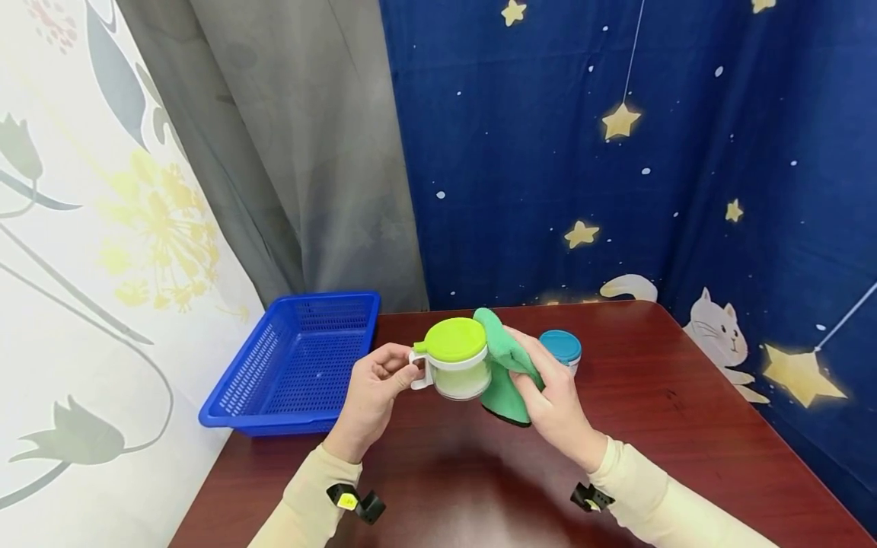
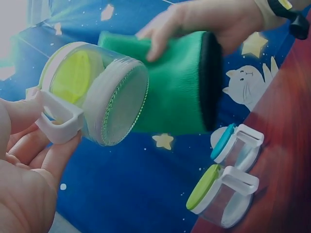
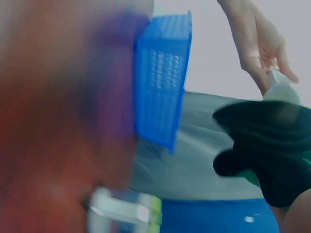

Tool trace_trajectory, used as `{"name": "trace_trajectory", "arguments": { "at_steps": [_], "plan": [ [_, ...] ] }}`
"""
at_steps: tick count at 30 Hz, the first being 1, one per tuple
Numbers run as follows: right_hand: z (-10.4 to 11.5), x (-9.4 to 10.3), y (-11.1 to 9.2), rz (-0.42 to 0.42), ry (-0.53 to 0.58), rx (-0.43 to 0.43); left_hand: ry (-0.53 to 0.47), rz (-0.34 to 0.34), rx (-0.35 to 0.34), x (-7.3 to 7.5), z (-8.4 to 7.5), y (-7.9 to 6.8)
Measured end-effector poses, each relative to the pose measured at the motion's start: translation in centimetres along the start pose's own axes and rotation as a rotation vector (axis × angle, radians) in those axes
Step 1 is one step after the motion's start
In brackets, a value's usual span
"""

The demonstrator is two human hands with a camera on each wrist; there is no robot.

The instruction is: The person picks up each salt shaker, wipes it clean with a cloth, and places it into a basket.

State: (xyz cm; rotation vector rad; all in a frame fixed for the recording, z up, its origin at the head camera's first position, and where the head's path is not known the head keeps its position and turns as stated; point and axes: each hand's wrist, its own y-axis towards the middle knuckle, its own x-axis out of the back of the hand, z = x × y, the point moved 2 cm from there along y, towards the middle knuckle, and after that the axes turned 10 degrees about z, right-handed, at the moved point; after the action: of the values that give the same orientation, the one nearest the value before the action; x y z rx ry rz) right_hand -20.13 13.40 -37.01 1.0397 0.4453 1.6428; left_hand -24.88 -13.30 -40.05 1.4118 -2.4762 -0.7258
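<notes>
My left hand [image 1: 375, 392] pinches the white handle of a clear seasoning jar [image 1: 460, 374] with a lime-green lid, held above the table. Pale contents show through its wall in the left wrist view. My right hand [image 1: 553, 399] grips a green cloth [image 1: 505, 392] with a dark edge, which lies against the right side of the jar. Behind that hand stands a second jar with a teal lid [image 1: 560, 346]. The left wrist view also shows another lime-lidded jar [image 2: 223, 196] beside it, hidden in the head view.
A blue perforated plastic basket [image 1: 288, 422] sits at the left of the dark red wooden table [image 1: 658, 426]. A grey curtain [image 1: 329, 152] and a blue star-patterned curtain [image 1: 521, 190] hang behind the table's far edge.
</notes>
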Motion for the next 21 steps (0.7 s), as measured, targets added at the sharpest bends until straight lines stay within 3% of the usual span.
{"name": "trace_trajectory", "arguments": {
  "at_steps": [4, 7, 14, 21],
  "plan": [
    [-1.8, -0.9, -1.4, 0.071, 0.155, -0.227, 0.002, -0.006, -0.005, 0.1, 0.3, -0.2],
    [-3.5, -1.3, -2.3, 0.078, 0.230, -0.324, 0.026, 0.004, 0.011, 0.2, 0.7, -0.3],
    [-4.9, -1.5, -2.8, 0.056, 0.288, -0.353, 0.127, -0.009, 0.073, 0.6, 1.5, -0.7],
    [-2.3, 0.0, -0.7, 0.079, 0.237, -0.341, 0.124, -0.015, 0.065, 0.7, 1.8, -0.7]
  ]
}}
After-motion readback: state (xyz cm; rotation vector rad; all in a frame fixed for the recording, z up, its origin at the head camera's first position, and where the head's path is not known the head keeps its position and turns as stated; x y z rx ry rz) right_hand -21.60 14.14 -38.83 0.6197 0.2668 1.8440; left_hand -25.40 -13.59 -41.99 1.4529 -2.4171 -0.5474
